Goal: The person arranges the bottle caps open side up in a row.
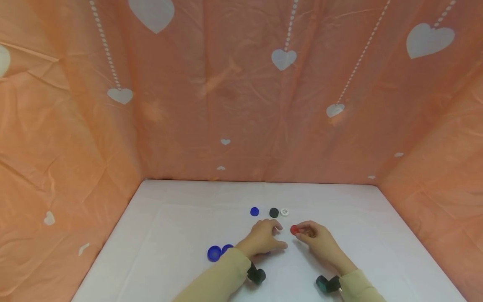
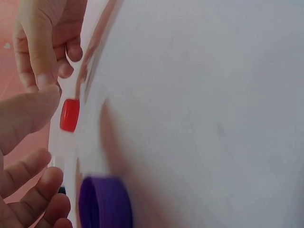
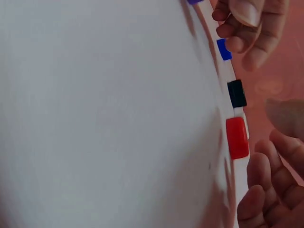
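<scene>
A round red bottle cap (image 1: 294,230) rests on the white table, seen side-on as a red block (image 3: 237,137) in the right wrist view. My right hand (image 1: 318,241) is just beside it, fingertips at its right edge and thumb apart from the fingers. To the left, my left hand (image 1: 264,237) hovers over the table, thumb spread from loosely bent fingers, holding nothing. Beyond the hands are a blue cap (image 1: 254,212), a black cap (image 1: 273,213) and a white cap (image 1: 284,212) in a row. A purple-blue cap (image 2: 111,202) lies below the left hand, mostly hidden in the head view.
Two larger blue caps (image 1: 214,253) lie by the left forearm, one partly covered by it. Dark wrist cameras (image 1: 256,274) are strapped at both wrists. Orange cloth (image 1: 241,105) with white hearts encloses the table's back and sides.
</scene>
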A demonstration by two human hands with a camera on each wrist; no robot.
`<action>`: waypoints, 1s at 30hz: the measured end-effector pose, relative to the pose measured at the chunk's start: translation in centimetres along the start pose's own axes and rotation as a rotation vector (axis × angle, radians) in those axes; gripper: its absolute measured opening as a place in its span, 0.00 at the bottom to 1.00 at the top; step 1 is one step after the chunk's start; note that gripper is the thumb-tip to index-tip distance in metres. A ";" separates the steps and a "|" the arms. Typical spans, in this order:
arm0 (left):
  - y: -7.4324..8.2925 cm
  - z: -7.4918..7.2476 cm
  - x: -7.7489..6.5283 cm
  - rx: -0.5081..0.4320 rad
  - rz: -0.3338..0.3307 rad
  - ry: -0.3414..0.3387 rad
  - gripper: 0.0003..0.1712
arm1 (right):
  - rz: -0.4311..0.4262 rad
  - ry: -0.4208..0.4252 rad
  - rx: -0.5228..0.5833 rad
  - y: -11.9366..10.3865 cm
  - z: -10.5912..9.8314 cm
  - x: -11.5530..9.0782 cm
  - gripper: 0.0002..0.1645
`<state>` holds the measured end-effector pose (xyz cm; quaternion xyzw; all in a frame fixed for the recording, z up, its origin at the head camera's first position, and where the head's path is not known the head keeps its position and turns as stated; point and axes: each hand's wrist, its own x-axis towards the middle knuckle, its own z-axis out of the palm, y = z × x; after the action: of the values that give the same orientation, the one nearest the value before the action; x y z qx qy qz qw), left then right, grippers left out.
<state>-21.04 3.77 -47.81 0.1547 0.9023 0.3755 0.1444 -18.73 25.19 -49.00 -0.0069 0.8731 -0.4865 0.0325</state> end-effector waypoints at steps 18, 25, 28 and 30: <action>0.8 1.8 1.2 0.018 0.052 0.021 0.27 | 0.066 0.025 -0.148 0.9 0.3 -0.2 0.23; 0.7 1.7 1.4 0.049 0.054 0.032 0.21 | 0.052 0.017 -0.165 -0.1 0.9 -0.6 0.19; 0.7 1.6 1.4 0.075 0.064 0.039 0.19 | 0.043 0.005 -0.182 -0.5 1.2 -0.8 0.18; 0.6 1.6 1.5 0.095 0.075 0.047 0.17 | 0.044 0.000 -0.189 -0.7 1.5 -0.9 0.17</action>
<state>-21.70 5.79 -48.67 0.1859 0.9158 0.3412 0.1015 -17.74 23.65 -49.15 0.0092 0.9151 -0.4009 0.0422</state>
